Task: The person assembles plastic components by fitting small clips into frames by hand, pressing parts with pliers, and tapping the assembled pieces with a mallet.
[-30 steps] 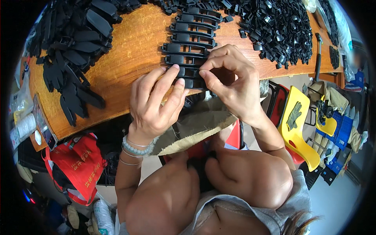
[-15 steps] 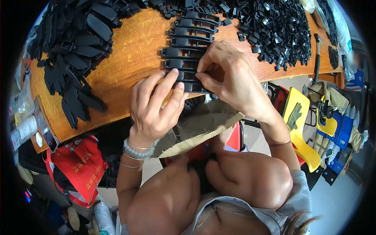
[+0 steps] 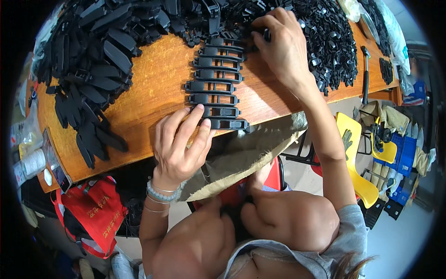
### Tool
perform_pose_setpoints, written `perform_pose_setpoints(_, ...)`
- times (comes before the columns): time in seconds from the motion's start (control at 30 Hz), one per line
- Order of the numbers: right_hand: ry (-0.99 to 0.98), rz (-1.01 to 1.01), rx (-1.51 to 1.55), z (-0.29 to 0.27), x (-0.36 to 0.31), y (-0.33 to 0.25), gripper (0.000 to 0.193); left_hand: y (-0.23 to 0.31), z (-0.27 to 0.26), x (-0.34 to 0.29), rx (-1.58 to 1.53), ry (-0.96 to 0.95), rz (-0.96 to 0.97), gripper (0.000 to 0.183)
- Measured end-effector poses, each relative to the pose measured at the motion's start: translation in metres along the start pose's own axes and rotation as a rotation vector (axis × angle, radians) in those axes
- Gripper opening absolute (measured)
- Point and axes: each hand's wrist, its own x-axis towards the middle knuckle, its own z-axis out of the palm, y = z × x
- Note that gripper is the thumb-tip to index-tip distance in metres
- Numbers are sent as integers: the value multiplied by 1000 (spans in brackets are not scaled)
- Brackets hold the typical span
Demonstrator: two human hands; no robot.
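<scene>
Several curved black plastic frames (image 3: 216, 86) lie side by side in a row on the wooden table, running away from its near edge. My left hand (image 3: 179, 139) rests at their near left ends. Its fingers are stretched out, and two fingertips touch the nearest frames. At the far right of the row, beside a heap of small black plastic clips (image 3: 332, 51), is my right hand (image 3: 283, 46). Its thumb and fingers are curled round a small black plastic piece (image 3: 267, 35), which is mostly hidden.
Long black plastic parts (image 3: 100, 72) are heaped on the table's left side. A hammer (image 3: 366, 74) lies near the right edge. Brownish cloth (image 3: 241, 162) hangs below the near edge, above my lap. A yellow chair (image 3: 350, 153) stands at right, and a red bag (image 3: 95, 209) at lower left.
My right hand has moved from the near frames up and away to the clip heap. The left hand stays at the frames' left ends. The table and frames appear lower in view.
</scene>
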Motion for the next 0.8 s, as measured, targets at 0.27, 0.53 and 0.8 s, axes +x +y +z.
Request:
perform_pose_setpoints(0.27, -70, -127, 623, -32, -45, -59, 22, -5, 1, 5, -24, -15, -22, 25)
perform_pose_setpoints(0.53, -102, -147, 589, -26, -57, -67, 19, -2, -3, 6, -25, -49, -4, 24)
perform_pose_setpoints(0.8, -57, -151, 543, -25, -46, -56, 11, -1, -5, 5, -27, -64, -16, 23)
